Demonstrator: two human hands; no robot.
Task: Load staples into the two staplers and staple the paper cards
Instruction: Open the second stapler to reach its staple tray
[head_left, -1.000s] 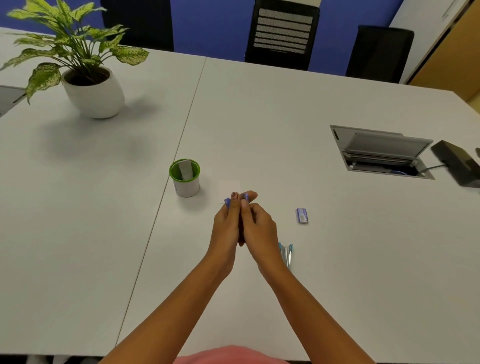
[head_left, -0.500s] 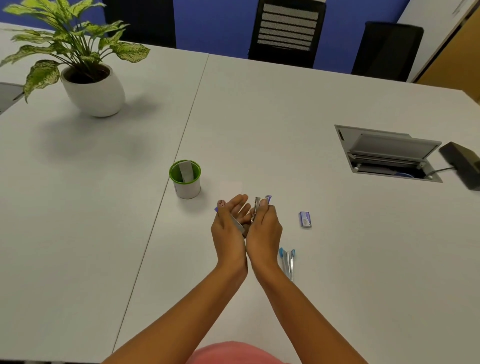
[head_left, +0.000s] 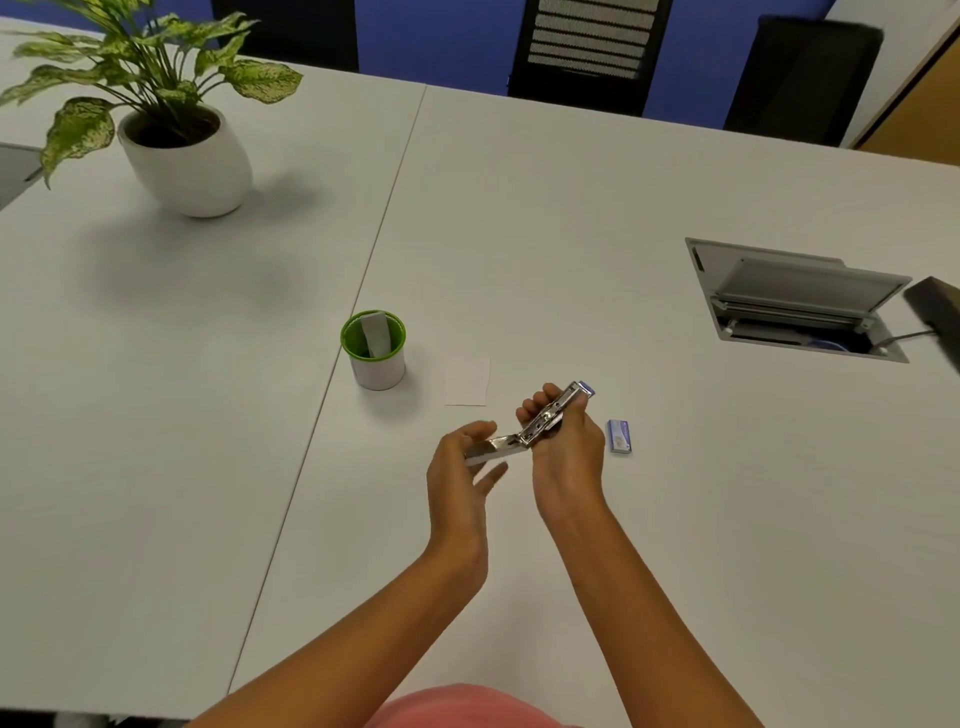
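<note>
Chromed metal is showing along the stapler, which is being held swung wide open above the surface, nearer its front edge than its back edge. One half is being pinched between the thumb and fingers of the left hand. The other half, tipped in blue, is being gripped in the curled fingers of the right hand. A small blue staple box is lying flat just right of that hand. A white paper card is lying flat just beyond the hands. Left of it, a green-rimmed cup is standing beside the seam in the surface, with a pale strip propped inside. A potted plant is standing toward the far left corner.
</note>
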